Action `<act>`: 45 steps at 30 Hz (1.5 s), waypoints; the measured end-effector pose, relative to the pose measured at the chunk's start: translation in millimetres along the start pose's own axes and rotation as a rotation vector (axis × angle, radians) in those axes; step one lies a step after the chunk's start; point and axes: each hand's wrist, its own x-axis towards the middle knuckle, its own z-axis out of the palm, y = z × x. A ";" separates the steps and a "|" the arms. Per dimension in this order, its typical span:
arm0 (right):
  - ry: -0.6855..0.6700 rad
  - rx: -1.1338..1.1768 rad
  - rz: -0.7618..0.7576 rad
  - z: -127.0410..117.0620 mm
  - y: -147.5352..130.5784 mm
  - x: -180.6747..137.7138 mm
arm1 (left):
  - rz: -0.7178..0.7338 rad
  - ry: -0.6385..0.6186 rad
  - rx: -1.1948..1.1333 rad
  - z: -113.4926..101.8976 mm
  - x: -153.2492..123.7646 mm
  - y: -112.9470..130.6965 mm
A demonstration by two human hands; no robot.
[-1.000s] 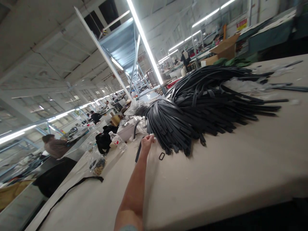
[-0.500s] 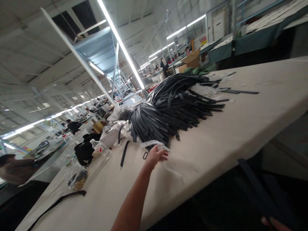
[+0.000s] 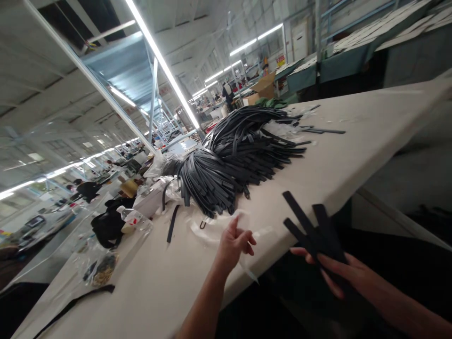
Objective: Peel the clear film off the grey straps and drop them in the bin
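My left hand [image 3: 233, 242] hangs over the near edge of the counter [image 3: 353, 155], fingers pinched on a clear plastic film [image 3: 226, 225] that lies crumpled on the top and trails down past the edge. My right hand [image 3: 335, 270] is off the counter, below its edge, closed around three or so black straps [image 3: 310, 226] that fan upward from my fingers.

Just beyond the film, a small black ring [image 3: 203, 224] lies on the counter, touching or nearly touching the plastic. Behind it sits a big heap of straps [image 3: 233, 160], ends pointing toward me and to the right. A single strap [image 3: 172, 223] lies to the left of the heap. Further left are a bottle [image 3: 131, 217], a black bag [image 3: 107, 226] and a clear pouch [image 3: 100, 269] of small parts. Along the far left edge a long black band [image 3: 76, 303] lies flat. A cardboard box [image 3: 263, 87] stands far behind the heap.
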 end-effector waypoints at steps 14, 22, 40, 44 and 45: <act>0.155 0.154 -0.276 -7.1 -49.4 53.0 | -0.160 -0.116 -0.272 84.8 -33.4 -43.6; 0.277 0.101 -0.321 -44.1 -61.9 39.5 | -0.253 -0.244 -0.233 108.3 -48.3 -62.2; 0.256 -0.073 -0.412 -66.8 -36.2 21.1 | -0.214 -0.260 -0.232 144.0 22.6 -43.6; 0.255 -0.063 -0.413 -69.3 -30.2 23.7 | -0.283 -0.328 -0.269 145.9 11.2 -53.3; 0.252 -0.058 -0.411 -69.1 -29.2 24.6 | -0.302 -0.357 -0.274 146.8 7.4 -56.6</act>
